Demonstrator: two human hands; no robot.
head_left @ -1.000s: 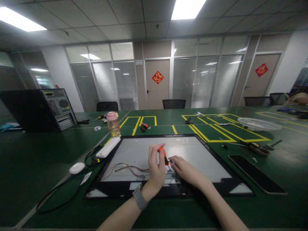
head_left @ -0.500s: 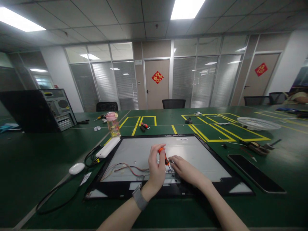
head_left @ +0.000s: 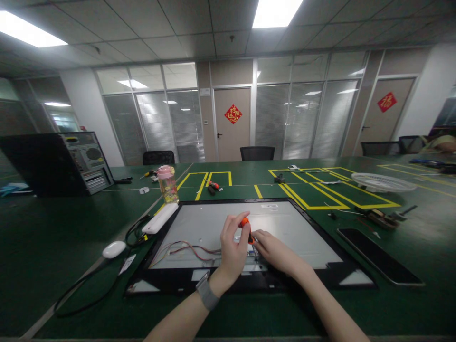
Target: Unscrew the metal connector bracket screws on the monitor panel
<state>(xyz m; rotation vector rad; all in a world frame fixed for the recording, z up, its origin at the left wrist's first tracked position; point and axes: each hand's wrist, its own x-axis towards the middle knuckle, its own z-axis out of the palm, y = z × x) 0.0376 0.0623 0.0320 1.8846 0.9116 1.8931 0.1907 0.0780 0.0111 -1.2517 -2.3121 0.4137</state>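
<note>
My left hand [head_left: 234,244], with a grey-banded watch on its wrist, grips the orange-and-black handle of a screwdriver [head_left: 244,222]. The screwdriver stands tilted over the lower middle of a display panel [head_left: 281,228], which lies flat with a grey metal face and black frame. Beside the lower end of the handle, the fingers of my right hand [head_left: 272,249] are bent together; what they pinch, if anything, is hidden. Under both hands sits a small board with connectors [head_left: 252,259], partly covered. Thin coloured wires [head_left: 188,247] run left from it across the panel.
Left of the panel are a white power strip [head_left: 160,218], a black cable, a white mouse [head_left: 114,249] and a pink bottle [head_left: 167,185]. A computer case [head_left: 53,161] stands far left. A black phone-like slab [head_left: 379,256], tools and a white basket [head_left: 383,182] lie right.
The screwdriver's handle has shifted slightly right and turned in my left hand. My right fingers have come in closer to its lower end.
</note>
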